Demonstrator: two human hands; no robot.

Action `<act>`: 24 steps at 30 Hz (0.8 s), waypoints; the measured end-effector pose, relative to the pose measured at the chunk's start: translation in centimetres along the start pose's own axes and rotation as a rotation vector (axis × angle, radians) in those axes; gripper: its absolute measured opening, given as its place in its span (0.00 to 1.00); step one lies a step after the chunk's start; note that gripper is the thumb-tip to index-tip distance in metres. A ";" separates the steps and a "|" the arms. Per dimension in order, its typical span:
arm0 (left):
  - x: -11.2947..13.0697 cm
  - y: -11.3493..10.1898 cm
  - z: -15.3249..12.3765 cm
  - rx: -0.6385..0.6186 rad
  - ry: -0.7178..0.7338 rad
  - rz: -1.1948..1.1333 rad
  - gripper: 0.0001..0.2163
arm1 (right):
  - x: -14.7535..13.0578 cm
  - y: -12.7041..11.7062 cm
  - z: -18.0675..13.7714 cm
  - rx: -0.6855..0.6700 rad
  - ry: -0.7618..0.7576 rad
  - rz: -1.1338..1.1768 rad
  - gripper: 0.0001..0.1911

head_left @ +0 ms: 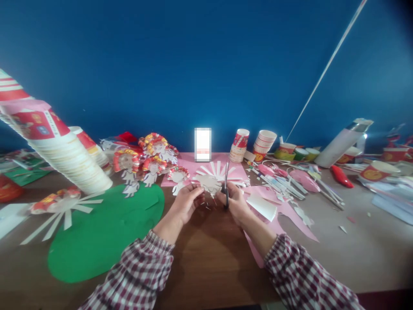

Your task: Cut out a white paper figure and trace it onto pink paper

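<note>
My left hand (185, 203) is closed on a small white paper cut-out (208, 183), held just above the brown table (206, 258). My right hand (235, 203) grips black-handled scissors (226, 183), whose blades point up and away beside the cut-out. Tiny paper snippets lie on the table under both hands. Both sleeves are red-and-white checked.
A green paper disc (103, 232) lies at the left, with a leaning stack of paper cups (61, 146) behind it. Finished paper dolls (151, 159) stand in the middle back. Pink paper (277, 211), strips, cups (264, 144) and a white tube (342, 142) crowd the right.
</note>
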State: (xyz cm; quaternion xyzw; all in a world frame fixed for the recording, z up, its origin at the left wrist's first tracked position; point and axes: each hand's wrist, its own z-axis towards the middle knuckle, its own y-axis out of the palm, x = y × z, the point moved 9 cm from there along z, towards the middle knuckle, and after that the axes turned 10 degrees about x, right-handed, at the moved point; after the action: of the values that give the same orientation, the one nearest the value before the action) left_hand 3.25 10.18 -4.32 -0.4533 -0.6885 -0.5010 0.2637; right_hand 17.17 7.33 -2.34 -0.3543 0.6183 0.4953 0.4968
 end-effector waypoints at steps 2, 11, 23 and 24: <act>0.2 0.0 0.0 0.002 0.018 0.016 0.09 | 0.0 0.1 -0.1 -0.010 0.015 0.017 0.22; 1.2 0.3 -0.4 0.024 0.130 0.120 0.10 | 0.4 0.4 -0.2 -0.055 0.042 0.081 0.23; 1.3 0.2 0.1 0.014 0.184 0.158 0.10 | 0.2 0.7 -0.5 -0.054 0.097 0.114 0.23; 1.2 0.2 0.0 0.015 0.174 0.150 0.10 | 0.1 0.7 -0.5 -0.052 0.085 0.112 0.23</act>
State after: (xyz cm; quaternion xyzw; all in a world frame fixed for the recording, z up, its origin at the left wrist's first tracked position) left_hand 2.86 10.67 -3.25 -0.4562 -0.6307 -0.5124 0.3627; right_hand 16.38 7.03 -2.30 -0.3526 0.6448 0.5227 0.4321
